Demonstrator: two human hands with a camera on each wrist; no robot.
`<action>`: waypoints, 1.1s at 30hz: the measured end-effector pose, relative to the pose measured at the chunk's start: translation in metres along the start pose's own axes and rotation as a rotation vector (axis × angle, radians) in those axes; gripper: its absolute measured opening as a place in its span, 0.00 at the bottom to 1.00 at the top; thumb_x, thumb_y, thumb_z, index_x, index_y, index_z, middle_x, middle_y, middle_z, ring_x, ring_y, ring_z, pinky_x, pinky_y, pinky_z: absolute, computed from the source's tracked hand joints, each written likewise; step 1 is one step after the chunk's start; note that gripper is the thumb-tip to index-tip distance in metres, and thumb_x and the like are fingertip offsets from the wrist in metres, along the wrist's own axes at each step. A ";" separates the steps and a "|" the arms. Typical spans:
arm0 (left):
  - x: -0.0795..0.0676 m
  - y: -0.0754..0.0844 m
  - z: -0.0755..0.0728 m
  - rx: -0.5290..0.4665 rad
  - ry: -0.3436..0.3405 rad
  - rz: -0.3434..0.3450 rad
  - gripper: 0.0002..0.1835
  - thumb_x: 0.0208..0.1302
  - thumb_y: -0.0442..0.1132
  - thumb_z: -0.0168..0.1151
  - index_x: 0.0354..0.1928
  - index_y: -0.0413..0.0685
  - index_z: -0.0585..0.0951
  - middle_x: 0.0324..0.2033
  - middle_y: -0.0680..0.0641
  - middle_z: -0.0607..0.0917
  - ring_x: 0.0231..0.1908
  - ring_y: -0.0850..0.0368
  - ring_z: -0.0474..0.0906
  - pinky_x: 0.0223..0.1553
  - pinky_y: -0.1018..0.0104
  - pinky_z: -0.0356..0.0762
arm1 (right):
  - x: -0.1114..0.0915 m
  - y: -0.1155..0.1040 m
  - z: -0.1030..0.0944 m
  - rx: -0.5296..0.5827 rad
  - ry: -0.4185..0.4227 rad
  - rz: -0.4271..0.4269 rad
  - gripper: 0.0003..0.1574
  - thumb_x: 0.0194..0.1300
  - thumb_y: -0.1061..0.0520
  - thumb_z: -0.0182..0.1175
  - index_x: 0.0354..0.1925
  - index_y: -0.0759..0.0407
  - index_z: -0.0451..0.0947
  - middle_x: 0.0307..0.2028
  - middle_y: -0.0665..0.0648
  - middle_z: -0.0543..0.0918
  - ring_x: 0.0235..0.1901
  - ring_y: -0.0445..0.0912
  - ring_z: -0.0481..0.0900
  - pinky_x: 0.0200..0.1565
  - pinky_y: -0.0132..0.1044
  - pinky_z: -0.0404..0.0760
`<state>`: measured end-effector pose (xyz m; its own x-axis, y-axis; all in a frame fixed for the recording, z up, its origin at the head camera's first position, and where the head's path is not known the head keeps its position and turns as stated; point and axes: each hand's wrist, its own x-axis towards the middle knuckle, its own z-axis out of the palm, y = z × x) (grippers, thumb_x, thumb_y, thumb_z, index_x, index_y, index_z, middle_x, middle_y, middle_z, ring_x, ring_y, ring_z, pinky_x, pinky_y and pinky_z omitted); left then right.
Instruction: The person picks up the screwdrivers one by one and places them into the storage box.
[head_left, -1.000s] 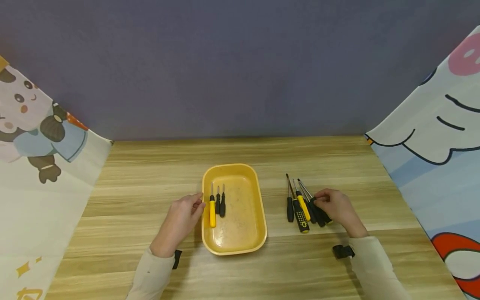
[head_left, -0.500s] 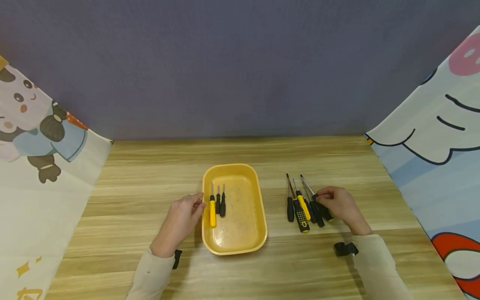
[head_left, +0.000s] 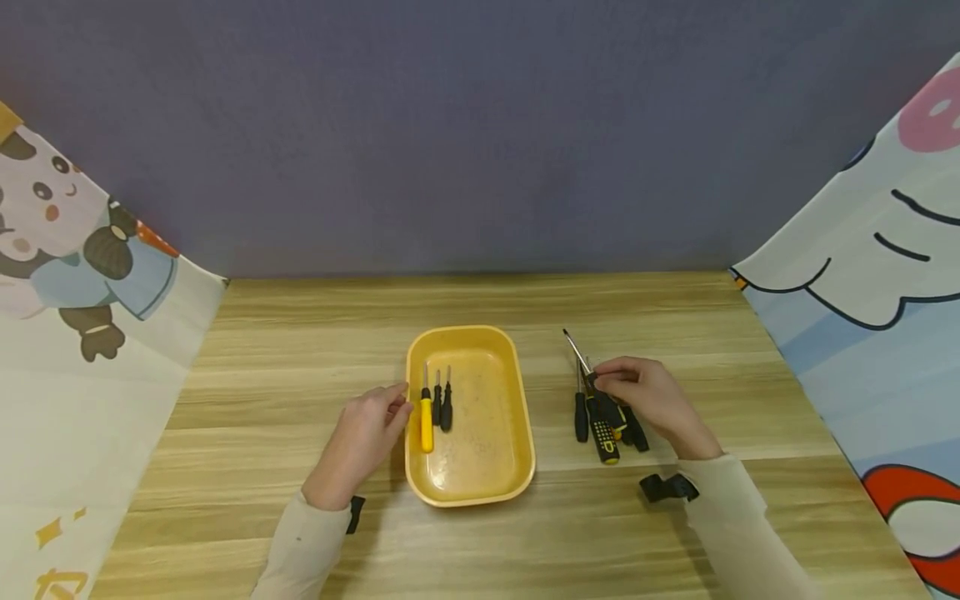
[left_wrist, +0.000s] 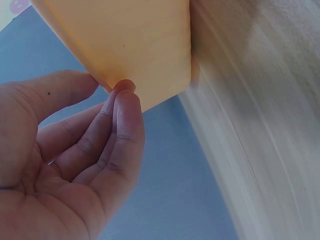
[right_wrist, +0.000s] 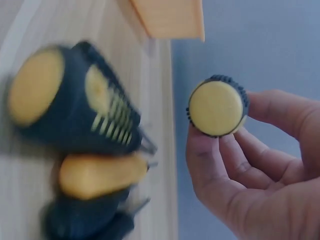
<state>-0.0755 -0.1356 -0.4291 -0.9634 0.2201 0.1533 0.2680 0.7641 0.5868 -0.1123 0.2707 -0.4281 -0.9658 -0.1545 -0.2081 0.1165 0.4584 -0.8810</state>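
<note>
In the head view my left hand (head_left: 363, 429) is at the left side of a yellow tray (head_left: 480, 471). The left wrist view shows thumb and fingers pinching the rim of that tray (left_wrist: 135, 45). My right hand (head_left: 652, 404) holds a black-handled screwdriver (head_left: 576, 348) above the other tools, its shaft pointing up and left. Its round yellow handle end (right_wrist: 216, 108) faces the right wrist camera, between thumb and fingers. Inside the tray, along its left side, lie a yellow screwdriver (head_left: 427, 423) and two small black screwdrivers (head_left: 446, 408).
Beneath the right hand lies a group of screwdrivers: a slim black one (head_left: 581, 417), a thick black one with yellow markings (head_left: 605, 442), a yellow one (right_wrist: 102, 175) and black handles (head_left: 636, 433), partly hidden. A wooden table (head_left: 300, 333) meets a grey backdrop (head_left: 480, 150).
My right hand has lifted the screwdriver from the right of the group and moved it left, over the other tools. The left hand has kept its place at the tray.
</note>
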 end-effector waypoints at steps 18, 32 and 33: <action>0.000 -0.001 0.000 0.000 0.011 0.022 0.17 0.66 0.31 0.67 0.55 0.29 0.81 0.35 0.42 0.86 0.32 0.56 0.82 0.30 0.73 0.82 | 0.033 -0.073 0.077 0.120 -0.143 -0.088 0.18 0.69 0.57 0.65 0.54 0.63 0.81 0.43 0.58 0.85 0.41 0.50 0.82 0.43 0.46 0.84; 0.001 -0.001 0.001 0.003 0.024 0.031 0.17 0.66 0.31 0.67 0.54 0.29 0.81 0.34 0.43 0.86 0.31 0.56 0.82 0.29 0.71 0.82 | 0.055 -0.105 0.136 0.157 -0.193 -0.055 0.15 0.67 0.61 0.66 0.51 0.63 0.82 0.41 0.57 0.85 0.35 0.49 0.83 0.44 0.53 0.85; 0.002 -0.001 0.001 0.000 0.025 0.032 0.17 0.66 0.31 0.67 0.54 0.29 0.81 0.33 0.43 0.86 0.31 0.56 0.82 0.29 0.71 0.82 | 0.056 -0.105 0.138 0.158 -0.195 -0.044 0.14 0.66 0.61 0.66 0.50 0.63 0.82 0.40 0.57 0.85 0.35 0.49 0.83 0.43 0.51 0.86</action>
<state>-0.0773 -0.1358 -0.4302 -0.9544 0.2290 0.1915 0.2982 0.7573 0.5810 -0.1465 0.0930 -0.4064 -0.9098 -0.3440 -0.2322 0.1247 0.3071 -0.9435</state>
